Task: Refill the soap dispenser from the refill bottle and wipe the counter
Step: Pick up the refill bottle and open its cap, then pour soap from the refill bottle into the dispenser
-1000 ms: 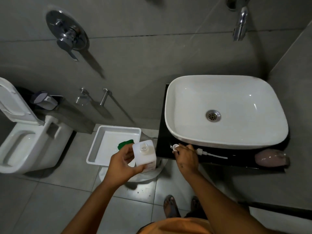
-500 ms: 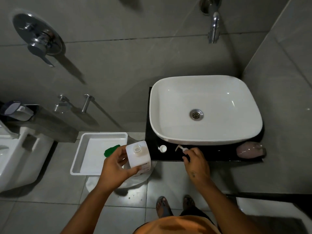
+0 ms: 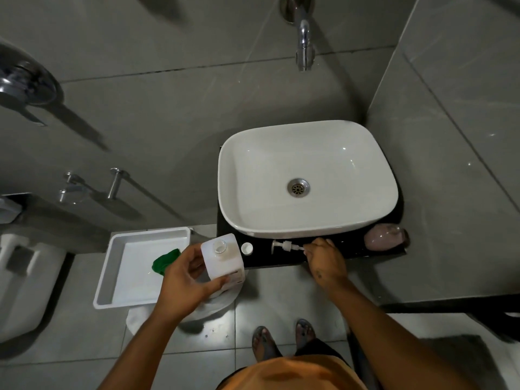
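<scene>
My left hand (image 3: 185,280) grips a white square refill bottle (image 3: 228,263), upright with its neck uncovered, just left of the black counter (image 3: 350,247). Its small white cap (image 3: 247,248) lies on the counter's left end. A white pump head (image 3: 284,245) lies on its side next to the cap. The fingers of my right hand (image 3: 326,260) are pinched on the pump's tube end. A pinkish dispenser bottle (image 3: 384,236) lies at the counter's right end, apart from both hands. A green cloth (image 3: 164,261) sits in a white tray (image 3: 102,291) on the left.
A white basin (image 3: 309,229) fills most of the counter, with a wall spout (image 3: 303,38) above it. A round white stand (image 3: 216,305) is under the tray. A toilet (image 3: 22,277) is at far left. My sandalled feet (image 3: 281,339) stand on the tiled floor.
My right hand left the cap on the counter, slid right to the pump head and closed on its tube. The left hand kept the bottle steady. The view shifted to the right.
</scene>
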Action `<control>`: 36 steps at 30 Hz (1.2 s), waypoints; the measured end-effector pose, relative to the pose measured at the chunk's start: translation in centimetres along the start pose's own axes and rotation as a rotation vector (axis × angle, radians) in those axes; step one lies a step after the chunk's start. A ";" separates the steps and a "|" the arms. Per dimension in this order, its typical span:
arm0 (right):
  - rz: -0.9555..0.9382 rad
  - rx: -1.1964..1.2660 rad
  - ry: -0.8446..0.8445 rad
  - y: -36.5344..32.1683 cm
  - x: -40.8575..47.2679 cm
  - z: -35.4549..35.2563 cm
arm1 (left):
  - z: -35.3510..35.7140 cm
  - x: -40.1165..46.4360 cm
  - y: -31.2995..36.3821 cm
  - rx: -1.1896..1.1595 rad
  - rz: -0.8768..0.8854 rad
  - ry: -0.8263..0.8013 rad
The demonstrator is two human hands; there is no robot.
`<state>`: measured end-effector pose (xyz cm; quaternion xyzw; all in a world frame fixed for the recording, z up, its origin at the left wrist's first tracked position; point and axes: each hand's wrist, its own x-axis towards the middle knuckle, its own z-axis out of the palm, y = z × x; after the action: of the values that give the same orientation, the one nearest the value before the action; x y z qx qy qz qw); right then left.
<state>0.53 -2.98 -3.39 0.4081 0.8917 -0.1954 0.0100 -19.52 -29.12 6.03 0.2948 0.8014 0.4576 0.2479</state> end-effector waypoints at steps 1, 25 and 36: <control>-0.002 0.005 -0.004 0.2 0.2 0.0 | 0.0 0.0 0.0 0.003 0.008 0.005; 0.697 0.742 0.705 9.5 -1.0 -4.3 | 4.9 1.7 1.9 -0.025 0.063 -0.066; 0.439 0.903 0.566 9.6 -3.7 -5.1 | 5.4 1.0 6.3 -0.046 0.145 -0.031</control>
<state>10.77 1.81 -1.26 0.5839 0.5822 -0.4333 -0.3638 -15.13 -22.67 8.98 0.3531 0.7634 0.4881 0.2332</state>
